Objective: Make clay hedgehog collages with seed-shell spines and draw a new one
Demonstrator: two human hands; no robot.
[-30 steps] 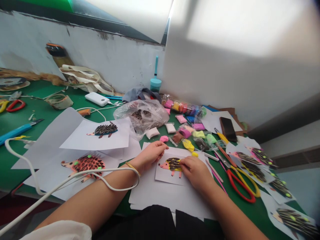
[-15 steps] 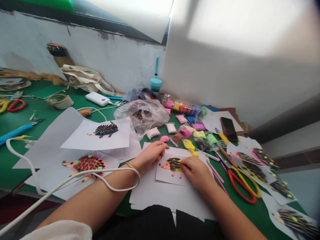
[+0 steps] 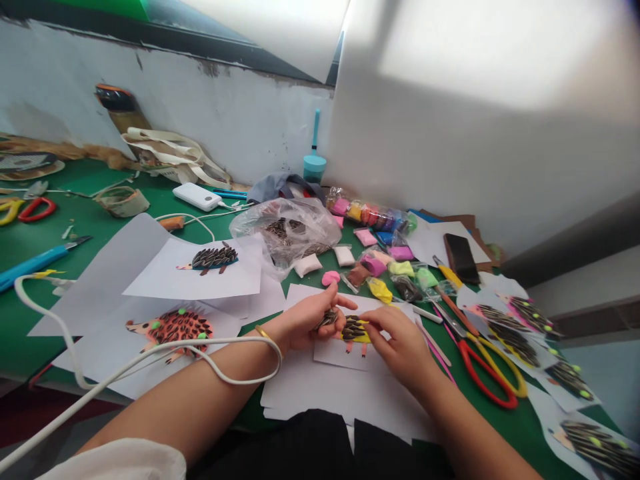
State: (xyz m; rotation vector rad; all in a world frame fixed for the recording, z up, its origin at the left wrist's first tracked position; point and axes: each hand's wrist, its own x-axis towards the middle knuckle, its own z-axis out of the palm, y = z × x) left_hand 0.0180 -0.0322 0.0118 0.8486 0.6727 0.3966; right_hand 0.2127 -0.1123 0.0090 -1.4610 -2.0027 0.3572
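Some seeds (image 3: pixel 327 319) sit in your curled left hand (image 3: pixel 306 321), likely so none spill, close by the hedgehog (image 3: pixel 357 331) on white paper (image 3: pixel 335 356), while your right hand (image 3: pixel 397 339) is nearly pinched, maybe holding something I can't see.

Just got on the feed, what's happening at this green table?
The left hand cups some striped seeds. The right hand is at the back edge of a small yellow-and-pink clay hedgehog, partly covered with seeds. Finished-looking hedgehog pictures lie to both sides, and an open plastic bag of seeds sits behind.
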